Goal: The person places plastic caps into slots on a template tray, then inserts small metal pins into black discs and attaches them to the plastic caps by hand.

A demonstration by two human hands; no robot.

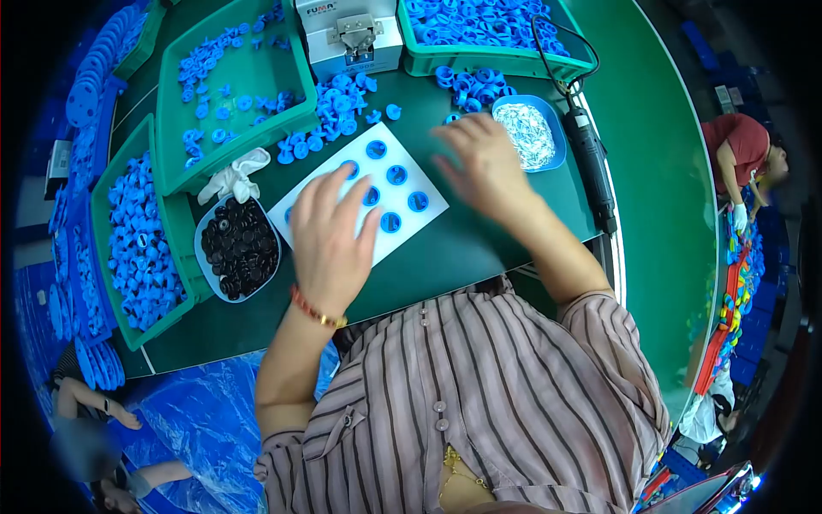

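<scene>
Over the left part of a white board my left hand is spread, its fingers apart above blue round pieces set in the board. Several of these, such as the blue disc, show at the board's right side. My right hand hovers to the right of the board, slightly blurred, fingers apart and nothing visible in it. Close to its fingertips lie loose blue rings and a blue tray of small silvery parts. A bowl of black round parts stands left of the board.
Green bins of blue parts stand left and behind. A grey machine is at the back, with loose blue pieces before it. A black power screwdriver lies right. White gloves lie near the bowl. Other people are at both sides.
</scene>
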